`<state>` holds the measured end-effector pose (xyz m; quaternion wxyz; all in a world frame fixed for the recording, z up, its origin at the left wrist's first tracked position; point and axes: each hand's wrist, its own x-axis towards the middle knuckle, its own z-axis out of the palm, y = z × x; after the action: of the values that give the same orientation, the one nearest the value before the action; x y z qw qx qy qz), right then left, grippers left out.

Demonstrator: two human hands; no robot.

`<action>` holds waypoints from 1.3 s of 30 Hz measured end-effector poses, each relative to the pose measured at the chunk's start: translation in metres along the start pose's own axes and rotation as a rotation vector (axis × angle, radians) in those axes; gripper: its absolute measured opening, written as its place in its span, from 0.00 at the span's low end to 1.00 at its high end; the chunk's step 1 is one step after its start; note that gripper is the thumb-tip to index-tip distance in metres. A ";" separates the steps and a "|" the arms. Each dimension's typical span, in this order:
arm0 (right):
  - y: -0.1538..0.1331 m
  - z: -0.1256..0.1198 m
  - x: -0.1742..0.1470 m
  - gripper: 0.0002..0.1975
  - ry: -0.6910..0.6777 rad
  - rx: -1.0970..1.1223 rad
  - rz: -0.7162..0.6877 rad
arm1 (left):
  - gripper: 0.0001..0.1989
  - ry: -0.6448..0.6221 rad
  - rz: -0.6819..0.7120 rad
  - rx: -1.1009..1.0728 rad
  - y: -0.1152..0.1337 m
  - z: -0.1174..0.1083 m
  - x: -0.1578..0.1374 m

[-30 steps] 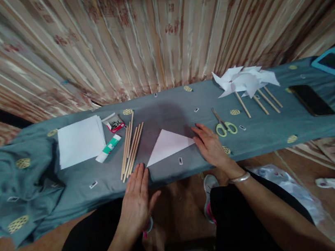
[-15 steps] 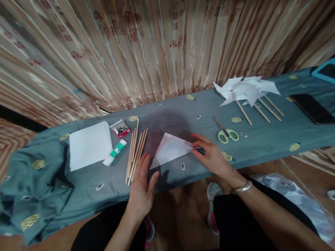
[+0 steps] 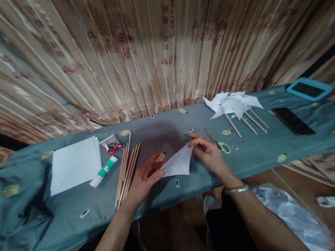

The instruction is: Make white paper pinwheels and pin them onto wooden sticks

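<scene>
A folded sheet of white paper (image 3: pixel 179 162) is held between my two hands, just above the cloth. My left hand (image 3: pixel 144 178) pinches its left corner between thumb and fingers. At the upper right corner, the fingers of my right hand (image 3: pixel 207 151) close on the paper. Left of my left hand lie several thin wooden sticks (image 3: pixel 127 172). Green-handled scissors (image 3: pixel 224 147) rest just right of my right hand, which partly hides them.
On the left are a stack of white paper (image 3: pixel 75 165), a glue stick (image 3: pixel 104 172) and an open box of small metal pins (image 3: pixel 111 144). Paper pinwheels on sticks (image 3: pixel 232 104), a black phone (image 3: pixel 292 121) and a blue-framed device (image 3: pixel 309 88) lie to the right.
The folded paper has been lifted off the cloth and tilted. My left hand has gone from lying beside it to pinching its corner. The view has shifted a little.
</scene>
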<state>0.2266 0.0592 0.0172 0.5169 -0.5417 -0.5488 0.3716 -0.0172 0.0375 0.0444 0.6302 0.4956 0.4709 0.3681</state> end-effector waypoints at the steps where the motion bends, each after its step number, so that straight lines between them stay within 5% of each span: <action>1: 0.000 0.001 0.001 0.05 0.003 0.008 -0.001 | 0.39 0.004 -0.003 -0.007 0.001 0.001 0.000; 7: -0.001 0.007 0.008 0.05 -0.009 0.094 0.017 | 0.21 0.110 -0.069 0.004 0.007 0.007 0.005; 15: -0.006 0.023 0.022 0.13 0.015 0.083 0.009 | 0.15 0.234 -0.109 -0.101 0.004 0.007 0.008; 18: -0.008 0.005 0.023 0.20 0.187 -0.194 -0.067 | 0.20 0.329 -0.040 -0.161 0.000 0.000 0.012; 20: -0.009 -0.018 0.018 0.21 0.305 -0.566 -0.112 | 0.21 0.400 0.031 -0.159 0.000 -0.007 0.016; 23: -0.006 -0.054 0.005 0.19 0.228 -1.109 0.014 | 0.19 0.487 0.131 -0.118 0.004 -0.018 0.020; 28: 0.005 -0.078 -0.012 0.16 0.045 -1.303 0.073 | 0.18 0.557 0.191 -0.074 0.008 -0.032 0.021; 39: 0.014 -0.088 -0.022 0.15 -0.040 -1.424 0.133 | 0.18 0.538 0.236 -0.109 0.013 -0.038 0.016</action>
<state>0.3120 0.0266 0.0164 0.0039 -0.7729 -0.6335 -0.0362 -0.0492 0.0660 0.0505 0.4612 0.3970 0.5395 0.5819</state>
